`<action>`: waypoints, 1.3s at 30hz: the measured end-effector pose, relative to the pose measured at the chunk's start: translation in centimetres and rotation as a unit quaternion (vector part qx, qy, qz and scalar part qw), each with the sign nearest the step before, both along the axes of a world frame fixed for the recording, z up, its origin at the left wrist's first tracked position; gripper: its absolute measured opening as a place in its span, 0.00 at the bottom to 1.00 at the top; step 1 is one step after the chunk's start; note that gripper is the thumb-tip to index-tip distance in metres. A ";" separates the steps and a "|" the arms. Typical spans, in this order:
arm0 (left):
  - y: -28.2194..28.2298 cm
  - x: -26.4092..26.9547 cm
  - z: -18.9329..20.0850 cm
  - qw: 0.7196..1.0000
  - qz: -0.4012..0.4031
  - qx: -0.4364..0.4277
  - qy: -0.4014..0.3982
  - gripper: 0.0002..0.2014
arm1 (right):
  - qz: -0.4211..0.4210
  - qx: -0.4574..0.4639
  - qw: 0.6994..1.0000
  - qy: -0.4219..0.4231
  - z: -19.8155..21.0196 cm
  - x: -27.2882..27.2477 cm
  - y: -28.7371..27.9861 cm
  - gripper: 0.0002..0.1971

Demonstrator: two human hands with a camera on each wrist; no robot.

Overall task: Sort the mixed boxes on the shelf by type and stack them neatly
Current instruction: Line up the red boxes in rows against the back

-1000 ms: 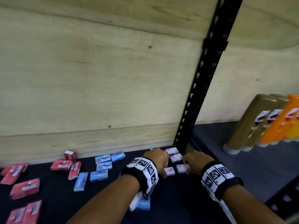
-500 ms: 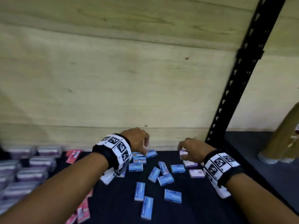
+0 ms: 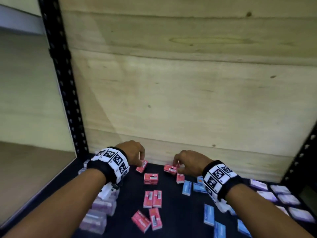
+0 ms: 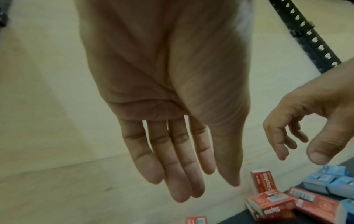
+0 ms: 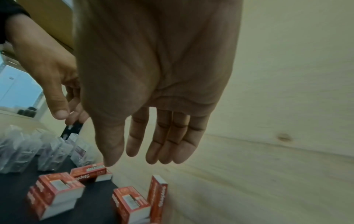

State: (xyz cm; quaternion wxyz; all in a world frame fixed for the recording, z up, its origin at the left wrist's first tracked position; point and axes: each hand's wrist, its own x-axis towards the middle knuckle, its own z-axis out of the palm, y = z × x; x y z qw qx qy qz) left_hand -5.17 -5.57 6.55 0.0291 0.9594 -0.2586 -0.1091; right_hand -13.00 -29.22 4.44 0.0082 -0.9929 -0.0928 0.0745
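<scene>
Several red staple boxes (image 3: 151, 178) lie scattered on the dark shelf (image 3: 178, 220), some in low stacks. My left hand (image 3: 141, 159) hovers at the back over one red box (image 3: 142, 166), fingers straight and holding nothing (image 4: 195, 181). My right hand (image 3: 176, 163) hangs just above another red stack (image 3: 170, 169), fingers also straight and empty (image 5: 134, 151). In the right wrist view its thumb tip is right over a flat red box (image 5: 90, 172); a red box (image 5: 159, 197) stands on end by the wall. Blue boxes (image 3: 187, 187) lie to the right.
Pale purple boxes (image 3: 279, 189) lie in rows at the far right, and stacks of them (image 3: 103, 206) stand at the left under my forearm. A plywood back wall (image 3: 188, 100) closes the shelf. Black perforated posts (image 3: 63, 83) stand at both ends.
Both hands have travelled left along the shelf, from the purple boxes past the blue ones to the red ones. They are now open above the red boxes.
</scene>
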 end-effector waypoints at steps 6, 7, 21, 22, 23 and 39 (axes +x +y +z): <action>0.7 1.4 -2.0 0.999 0.032 0.029 0.003 0.10 | -0.012 -0.026 1.000 -0.012 -0.9 2.5 1.3 0.16; 0.7 1.7 -2.2 0.999 0.034 0.034 0.005 0.10 | -0.015 -0.033 0.999 -0.011 -1.1 2.8 1.3 0.17; -2.6 5.2 -4.7 0.993 0.022 0.118 0.003 0.25 | -0.026 -0.088 0.993 0.071 -2.8 6.9 1.3 0.23; -2.9 5.2 -4.8 0.992 0.019 0.121 0.004 0.26 | -0.025 -0.094 0.993 0.072 -2.9 7.0 1.3 0.24; -3.2 5.3 -5.0 0.992 0.016 0.126 0.005 0.28 | -0.023 -0.099 0.992 0.071 -3.1 7.1 1.3 0.24; -4.7 4.9 -5.0 0.990 -0.014 0.137 0.029 0.28 | 0.007 -0.096 0.994 0.048 -3.4 6.4 -0.1 0.21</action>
